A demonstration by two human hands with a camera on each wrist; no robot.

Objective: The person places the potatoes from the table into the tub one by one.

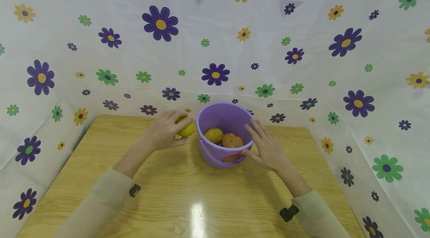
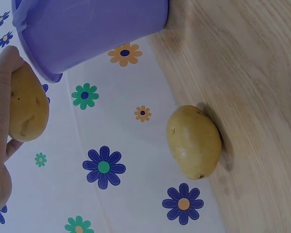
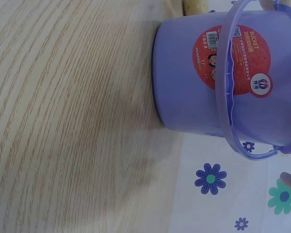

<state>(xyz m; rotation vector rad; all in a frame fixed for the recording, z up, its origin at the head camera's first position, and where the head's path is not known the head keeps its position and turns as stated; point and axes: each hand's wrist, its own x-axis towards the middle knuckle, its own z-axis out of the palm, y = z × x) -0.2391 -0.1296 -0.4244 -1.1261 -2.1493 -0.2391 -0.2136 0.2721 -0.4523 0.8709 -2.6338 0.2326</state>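
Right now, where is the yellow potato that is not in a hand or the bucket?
In the left wrist view, the loose yellow potato lies on the wooden table, apart from the purple plastic bucket.

Beige long sleeves (image 1: 104,197), black wrist clips (image 1: 134,190), bare hands (image 1: 268,148).

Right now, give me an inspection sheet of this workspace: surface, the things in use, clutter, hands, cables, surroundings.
Surface: wooden table, glossy, with a light glare near the front edge.
Things in use: purple bucket upright at the back of the table, red label on its side, handle down; a potato and an orange-brown item inside. Another potato lies on the table behind the bucket.
Clutter: nothing seen.
Hands: left hand holds a yellow potato beside the bucket's rim; right hand rests open against the bucket's side.
Cables: nothing seen.
Surroundings: white flower-print sheet on three sides.
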